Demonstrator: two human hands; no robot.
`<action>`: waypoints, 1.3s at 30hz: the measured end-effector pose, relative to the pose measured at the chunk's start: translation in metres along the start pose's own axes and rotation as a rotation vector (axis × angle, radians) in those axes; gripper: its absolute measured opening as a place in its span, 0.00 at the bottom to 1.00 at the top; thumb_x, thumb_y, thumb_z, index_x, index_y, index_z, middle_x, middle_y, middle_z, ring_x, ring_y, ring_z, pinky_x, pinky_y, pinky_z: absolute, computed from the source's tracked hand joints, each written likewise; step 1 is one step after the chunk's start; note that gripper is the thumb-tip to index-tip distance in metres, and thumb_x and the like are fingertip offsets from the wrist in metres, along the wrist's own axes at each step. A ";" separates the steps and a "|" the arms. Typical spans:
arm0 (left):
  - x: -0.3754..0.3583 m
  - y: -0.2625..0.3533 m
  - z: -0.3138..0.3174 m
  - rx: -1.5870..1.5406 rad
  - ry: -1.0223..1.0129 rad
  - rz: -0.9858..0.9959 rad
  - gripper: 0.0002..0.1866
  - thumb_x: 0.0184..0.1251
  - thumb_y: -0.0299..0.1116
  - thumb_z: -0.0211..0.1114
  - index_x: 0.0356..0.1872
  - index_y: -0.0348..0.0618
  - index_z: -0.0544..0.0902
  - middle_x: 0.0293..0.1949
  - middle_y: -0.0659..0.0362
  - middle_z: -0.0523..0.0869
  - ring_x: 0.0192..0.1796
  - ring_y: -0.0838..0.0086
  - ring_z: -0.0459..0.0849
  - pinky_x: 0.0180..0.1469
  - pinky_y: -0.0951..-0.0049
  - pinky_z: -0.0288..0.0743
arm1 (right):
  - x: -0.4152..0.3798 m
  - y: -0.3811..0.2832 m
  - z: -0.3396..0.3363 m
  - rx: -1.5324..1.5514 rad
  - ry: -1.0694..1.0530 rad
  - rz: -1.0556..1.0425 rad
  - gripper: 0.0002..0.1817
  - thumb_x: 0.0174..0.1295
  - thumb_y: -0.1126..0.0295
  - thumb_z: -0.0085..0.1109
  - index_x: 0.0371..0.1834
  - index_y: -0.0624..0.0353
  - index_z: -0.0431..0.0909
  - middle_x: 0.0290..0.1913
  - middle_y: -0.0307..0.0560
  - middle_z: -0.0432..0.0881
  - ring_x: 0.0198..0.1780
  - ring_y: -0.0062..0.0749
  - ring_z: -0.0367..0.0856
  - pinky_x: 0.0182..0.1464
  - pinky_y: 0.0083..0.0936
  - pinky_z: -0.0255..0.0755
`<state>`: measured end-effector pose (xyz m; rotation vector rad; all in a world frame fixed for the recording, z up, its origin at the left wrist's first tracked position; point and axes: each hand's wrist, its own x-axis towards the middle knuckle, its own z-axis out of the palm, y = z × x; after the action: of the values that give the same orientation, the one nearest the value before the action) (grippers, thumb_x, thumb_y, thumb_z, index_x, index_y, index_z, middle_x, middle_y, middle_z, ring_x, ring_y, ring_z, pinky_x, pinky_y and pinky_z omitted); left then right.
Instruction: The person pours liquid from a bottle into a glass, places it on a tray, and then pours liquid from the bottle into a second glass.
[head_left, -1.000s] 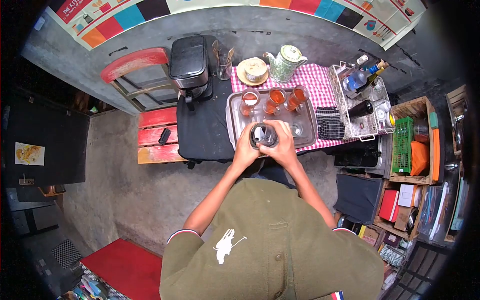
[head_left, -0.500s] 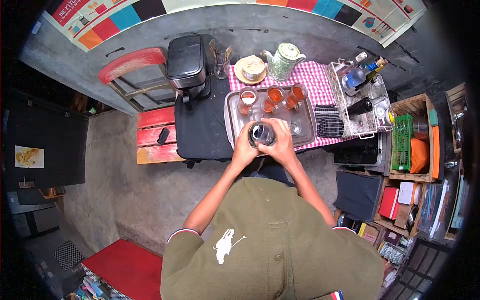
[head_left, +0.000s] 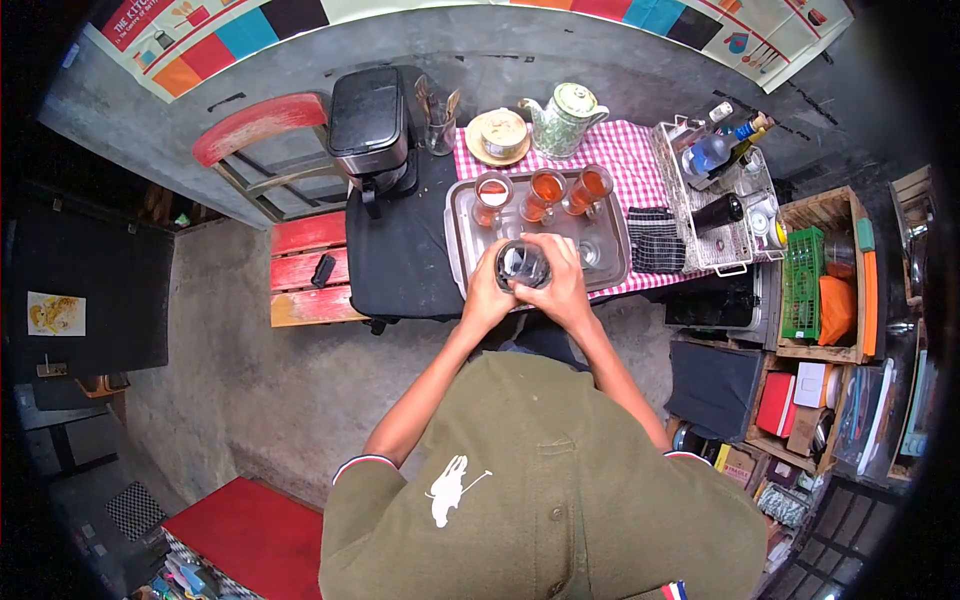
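Between my two hands is a clear drinking glass (head_left: pixel 522 264), held over the front edge of a metal tray (head_left: pixel 457 225). My left hand (head_left: pixel 487 288) wraps its left side, and my right hand (head_left: pixel 562 280) closes round its right side. Three glass mugs of reddish-brown drink stand toward the back of the tray: a left mug (head_left: pixel 493 200), a middle mug (head_left: pixel 545 193) and a right mug (head_left: pixel 588 190). Another clear glass (head_left: pixel 592 254) sits on the tray just right of my right hand.
Behind the tray stand a patterned teapot (head_left: pixel 565 125) and a lidded bowl on a saucer (head_left: pixel 498 137). A black appliance (head_left: pixel 370 125) is at left. A wire rack (head_left: pixel 735 245) with bottles and a dark striped cloth (head_left: pixel 655 240) lie right.
The whole view has shifted very slightly. Both hands keep the glass in almost the same place and grip.
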<state>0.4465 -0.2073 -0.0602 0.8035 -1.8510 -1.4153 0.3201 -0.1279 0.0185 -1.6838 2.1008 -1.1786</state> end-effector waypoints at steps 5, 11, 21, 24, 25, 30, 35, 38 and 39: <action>0.000 0.007 0.001 -0.023 -0.028 -0.036 0.39 0.46 0.32 0.76 0.64 0.36 0.73 0.58 0.49 0.83 0.62 0.63 0.82 0.66 0.65 0.73 | -0.001 0.002 -0.002 -0.009 -0.003 0.014 0.35 0.40 0.62 0.74 0.56 0.60 0.79 0.52 0.52 0.81 0.57 0.49 0.76 0.63 0.41 0.69; 0.000 -0.005 0.005 -0.021 -0.022 -0.023 0.44 0.42 0.33 0.80 0.65 0.38 0.72 0.60 0.46 0.81 0.64 0.52 0.81 0.66 0.59 0.74 | -0.002 0.004 -0.002 0.000 -0.003 0.012 0.35 0.41 0.62 0.73 0.57 0.61 0.78 0.53 0.52 0.81 0.57 0.49 0.76 0.63 0.41 0.69; 0.002 -0.002 0.008 -0.010 -0.019 0.028 0.38 0.48 0.31 0.76 0.65 0.36 0.73 0.57 0.49 0.84 0.61 0.65 0.83 0.65 0.66 0.74 | -0.001 0.006 -0.006 -0.005 -0.008 0.006 0.35 0.41 0.62 0.73 0.57 0.61 0.78 0.53 0.52 0.80 0.57 0.49 0.76 0.62 0.42 0.69; 0.003 0.000 0.009 -0.018 -0.030 0.027 0.39 0.48 0.31 0.76 0.65 0.36 0.73 0.57 0.50 0.83 0.61 0.65 0.83 0.65 0.66 0.74 | 0.000 0.006 -0.007 -0.006 -0.008 0.008 0.35 0.41 0.63 0.73 0.58 0.60 0.79 0.53 0.52 0.80 0.56 0.49 0.76 0.62 0.41 0.69; 0.003 0.001 0.009 -0.023 -0.035 0.020 0.39 0.48 0.31 0.77 0.65 0.36 0.73 0.57 0.49 0.83 0.61 0.65 0.83 0.65 0.66 0.74 | 0.000 0.007 -0.008 -0.004 -0.007 0.007 0.35 0.41 0.64 0.73 0.58 0.60 0.79 0.53 0.52 0.80 0.56 0.49 0.76 0.62 0.41 0.69; 0.004 -0.003 0.012 -0.034 -0.047 0.025 0.40 0.48 0.31 0.77 0.65 0.36 0.72 0.58 0.50 0.83 0.61 0.66 0.82 0.65 0.66 0.74 | -0.002 0.012 -0.007 0.009 0.005 0.018 0.35 0.41 0.61 0.73 0.58 0.55 0.79 0.51 0.48 0.80 0.57 0.48 0.75 0.62 0.44 0.67; 0.008 -0.011 0.016 -0.046 -0.044 0.022 0.40 0.47 0.31 0.77 0.65 0.36 0.72 0.59 0.49 0.82 0.62 0.62 0.81 0.65 0.63 0.74 | 0.000 0.013 -0.009 0.005 0.004 0.020 0.35 0.41 0.61 0.73 0.58 0.55 0.79 0.52 0.47 0.80 0.58 0.47 0.74 0.62 0.43 0.66; 0.010 -0.006 0.015 -0.063 -0.056 0.008 0.40 0.46 0.32 0.76 0.65 0.35 0.72 0.59 0.44 0.81 0.63 0.53 0.81 0.66 0.58 0.73 | 0.001 0.015 -0.008 -0.001 0.006 0.019 0.35 0.41 0.60 0.73 0.58 0.54 0.79 0.52 0.47 0.80 0.58 0.47 0.74 0.62 0.43 0.66; 0.010 -0.004 0.015 -0.069 -0.060 0.001 0.40 0.46 0.32 0.76 0.65 0.35 0.72 0.59 0.44 0.81 0.63 0.53 0.81 0.66 0.59 0.73 | 0.002 0.014 -0.009 -0.002 0.006 0.018 0.35 0.41 0.60 0.73 0.58 0.54 0.79 0.52 0.47 0.80 0.58 0.47 0.74 0.62 0.43 0.66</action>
<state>0.4289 -0.2080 -0.0654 0.7329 -1.8362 -1.5094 0.3039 -0.1248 0.0153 -1.6609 2.1168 -1.1790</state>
